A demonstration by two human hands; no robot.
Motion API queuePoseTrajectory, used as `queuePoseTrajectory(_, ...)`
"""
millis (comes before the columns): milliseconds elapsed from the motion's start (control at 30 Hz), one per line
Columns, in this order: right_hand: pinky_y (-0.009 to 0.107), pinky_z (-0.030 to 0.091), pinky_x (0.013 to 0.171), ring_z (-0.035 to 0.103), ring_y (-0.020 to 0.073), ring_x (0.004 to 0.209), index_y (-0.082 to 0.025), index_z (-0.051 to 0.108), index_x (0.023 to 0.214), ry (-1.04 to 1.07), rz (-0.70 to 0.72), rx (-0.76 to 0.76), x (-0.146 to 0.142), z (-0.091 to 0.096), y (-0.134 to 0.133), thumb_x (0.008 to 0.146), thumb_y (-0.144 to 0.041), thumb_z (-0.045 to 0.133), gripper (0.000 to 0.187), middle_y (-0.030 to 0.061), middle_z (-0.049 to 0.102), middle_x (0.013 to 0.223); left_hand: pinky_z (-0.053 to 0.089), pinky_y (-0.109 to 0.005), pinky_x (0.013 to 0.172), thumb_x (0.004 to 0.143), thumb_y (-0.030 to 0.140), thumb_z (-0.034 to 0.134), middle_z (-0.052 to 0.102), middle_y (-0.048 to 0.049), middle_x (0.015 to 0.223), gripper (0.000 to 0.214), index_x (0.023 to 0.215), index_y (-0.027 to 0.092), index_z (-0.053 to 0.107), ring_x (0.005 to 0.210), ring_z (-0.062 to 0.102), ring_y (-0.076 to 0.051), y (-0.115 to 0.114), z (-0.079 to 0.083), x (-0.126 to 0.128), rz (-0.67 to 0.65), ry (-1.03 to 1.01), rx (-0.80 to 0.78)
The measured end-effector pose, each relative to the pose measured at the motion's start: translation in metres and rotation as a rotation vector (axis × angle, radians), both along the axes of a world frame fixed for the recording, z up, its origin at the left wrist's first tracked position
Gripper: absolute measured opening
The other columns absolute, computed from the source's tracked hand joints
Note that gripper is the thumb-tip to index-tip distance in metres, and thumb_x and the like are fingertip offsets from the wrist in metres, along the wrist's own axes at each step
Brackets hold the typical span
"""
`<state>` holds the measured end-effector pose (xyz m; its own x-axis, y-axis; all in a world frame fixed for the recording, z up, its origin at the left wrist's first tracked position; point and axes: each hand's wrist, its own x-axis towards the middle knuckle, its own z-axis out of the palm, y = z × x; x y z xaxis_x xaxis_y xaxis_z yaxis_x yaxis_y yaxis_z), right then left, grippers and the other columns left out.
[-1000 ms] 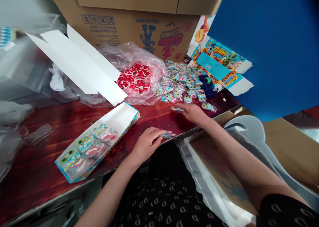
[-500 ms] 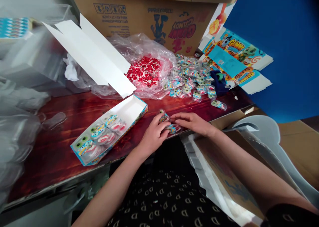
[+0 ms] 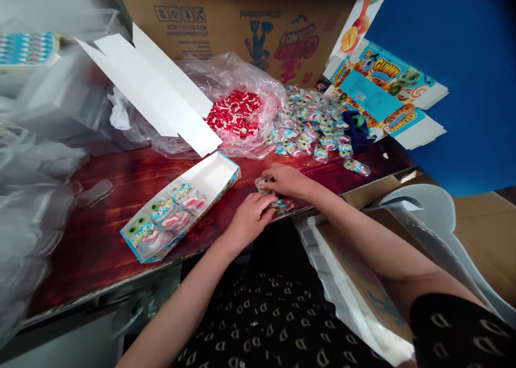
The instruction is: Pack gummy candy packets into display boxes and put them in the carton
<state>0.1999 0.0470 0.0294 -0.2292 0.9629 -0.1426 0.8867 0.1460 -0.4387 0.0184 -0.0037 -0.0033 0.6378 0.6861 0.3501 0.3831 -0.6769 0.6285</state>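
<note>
Open gap of bare worktop [image 3: 213, 225] between the open box [image 3: 215, 174] and left hand [image 3: 252, 217]. Thin strip also free between right hand [image 3: 288, 181] and the candy pile [image 3: 310, 120]. White flap [image 3: 161, 88], plastic bag [image 3: 226, 66], carton [image 3: 226, 34] block the back; blue panel [image 3: 455, 88] walls the right. Far-left clear plastic [image 3: 32, 223] blurred, seemingly in the way.

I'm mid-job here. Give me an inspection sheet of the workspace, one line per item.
Surface: dark red table, glossy.
Job's things: open box with packs in its left part; more packs heaped beyond the hands, one lying apart at right.
Clutter: clear bag of red candies beside the heap; printed boxes at right.
Hands: left hand pinches packs at the front edge; right hand at another pack, grip unclear.
Cables: nothing seen.
Surroundings: large carton behind; blue panel at right.
</note>
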Motion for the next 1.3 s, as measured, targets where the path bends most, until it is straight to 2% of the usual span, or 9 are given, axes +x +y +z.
queuePoseTrajectory(100, 0.029, 0.049, 0.077, 0.067, 0.0208, 0.086, -0.017, 0.074, 0.092, 0.149, -0.064, -0.125, -0.004, 0.000, 0.008, 0.081, -0.030, 0.070, 0.018, 0.0066, 0.073, 0.089, 0.053, -0.039, 0.094, 0.093, 0.017, 0.057, 0.070, -0.0071, 0.111, 0.021, 0.112, 0.020, 0.064, 0.105, 0.063, -0.022, 0.000, 0.000, 0.000, -0.010, -0.009, -0.024)
queuePoseTrajectory(300, 0.026, 0.054, 0.075, 0.067, 0.0133, 0.079, -0.018, 0.070, 0.103, 0.761, -0.138, -0.313, -0.001, -0.013, -0.008, 0.076, -0.017, 0.069, 0.027, 0.0026, 0.075, 0.094, 0.050, -0.041, 0.097, 0.093, 0.018, 0.056, 0.069, -0.0075, 0.112, 0.022, 0.114, 0.019, 0.062, 0.108, 0.061, -0.023, 0.000, 0.000, 0.000, -0.001, 0.018, -0.052)
queuePoseTrajectory(533, 0.034, 0.052, 0.089, 0.069, 0.0175, 0.090, -0.024, 0.077, 0.094, 0.570, -0.071, 0.110, 0.023, -0.005, -0.032, 0.082, -0.025, 0.064, 0.019, 0.0017, 0.076, 0.095, 0.049, -0.045, 0.100, 0.089, 0.020, 0.060, 0.061, -0.0107, 0.120, 0.018, 0.107, 0.020, 0.062, 0.116, 0.056, -0.025, -0.003, 0.002, -0.001, 0.115, 0.028, -0.063)
queuePoseTrajectory(667, 0.033, 0.053, 0.090, 0.069, 0.0182, 0.096, -0.023, 0.077, 0.101, 0.659, -0.053, 0.008, 0.021, -0.004, -0.058, 0.088, -0.035, 0.060, 0.025, 0.0036, 0.075, 0.104, 0.041, -0.047, 0.110, 0.089, 0.017, 0.058, 0.043, -0.0151, 0.146, 0.016, 0.105, 0.018, 0.060, 0.135, 0.044, -0.028, -0.003, 0.005, -0.001, 0.087, 0.022, -0.033)
queuePoseTrajectory(800, 0.035, 0.050, 0.098, 0.068, 0.0204, 0.108, -0.021, 0.074, 0.110, 0.787, -0.108, -0.012, 0.016, -0.003, -0.078, 0.092, -0.042, 0.056, 0.034, 0.0062, 0.074, 0.115, 0.053, -0.037, 0.094, 0.092, 0.016, 0.053, 0.063, -0.0101, 0.118, 0.021, 0.113, 0.019, 0.056, 0.109, 0.062, -0.022, -0.003, 0.004, -0.001, 0.016, 0.033, -0.073)
queuePoseTrajectory(900, 0.036, 0.050, 0.099, 0.068, 0.0228, 0.108, -0.020, 0.073, 0.111, 0.613, -0.297, 0.123, 0.049, -0.003, -0.072, 0.093, -0.040, 0.054, 0.033, 0.0073, 0.074, 0.115, 0.054, -0.034, 0.088, 0.094, 0.020, 0.052, 0.066, -0.0064, 0.108, 0.025, 0.119, 0.020, 0.054, 0.100, 0.065, -0.020, -0.002, 0.002, -0.001, 0.020, 0.054, -0.047)
queuePoseTrajectory(1000, 0.040, 0.044, 0.103, 0.064, 0.0281, 0.115, -0.015, 0.072, 0.114, 0.077, -0.560, 0.312, 0.113, -0.002, -0.055, 0.093, -0.025, 0.049, 0.032, 0.0146, 0.071, 0.120, 0.052, -0.034, 0.096, 0.096, 0.021, 0.050, 0.065, -0.0072, 0.119, 0.033, 0.129, 0.021, 0.050, 0.110, 0.064, -0.020, -0.002, 0.001, -0.001, 0.019, 0.060, -0.031)
queuePoseTrajectory(1133, 0.044, 0.047, 0.093, 0.063, 0.0355, 0.113, -0.006, 0.065, 0.120, -0.405, -0.766, 0.070, 0.181, -0.006, -0.040, 0.094, -0.021, 0.043, 0.037, 0.0266, 0.067, 0.118, 0.052, -0.035, 0.096, 0.097, 0.024, 0.048, 0.066, -0.0079, 0.119, 0.033, 0.129, 0.020, 0.051, 0.111, 0.064, -0.021, -0.002, 0.000, -0.001, 0.016, 0.076, -0.031)
queuePoseTrajectory(1300, 0.038, 0.049, 0.084, 0.067, 0.0312, 0.103, -0.010, 0.070, 0.113, -0.354, -0.741, -0.003, 0.197, -0.014, -0.040, 0.090, -0.028, 0.053, 0.034, 0.0215, 0.071, 0.109, 0.054, -0.035, 0.093, 0.096, 0.025, 0.049, 0.067, -0.0066, 0.114, 0.030, 0.125, 0.021, 0.055, 0.107, 0.065, -0.020, -0.001, 0.001, -0.001, 0.019, 0.066, -0.039)
